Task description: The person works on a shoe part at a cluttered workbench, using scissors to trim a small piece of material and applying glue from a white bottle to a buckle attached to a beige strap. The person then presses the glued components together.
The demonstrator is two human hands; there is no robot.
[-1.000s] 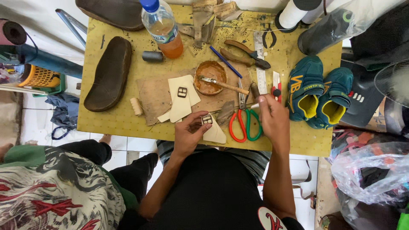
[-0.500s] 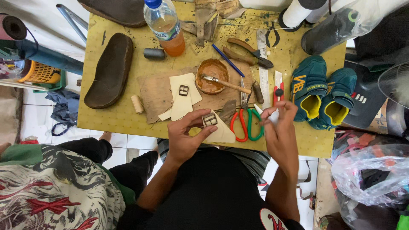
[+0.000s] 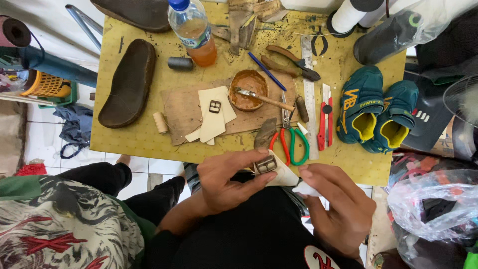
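My left hand pinches a small metal buckle threaded on a cream leather strap piece, held over my lap just below the yellow board's near edge. My right hand grips a small white piece by the strap's right end. On the board lie more cream cut pieces with a second buckle, scissors with red and green handles, and a brown glue bowl with a brush in it.
A brown sole, a bottle of orange liquid, pliers, a steel ruler, a red cutter and a teal pair of shoes sit on the board. A person in a patterned shirt is at my left.
Both hands have drawn back from the board toward my lap, carrying the buckle and strap piece off the table. My right hand now holds a small white piece.
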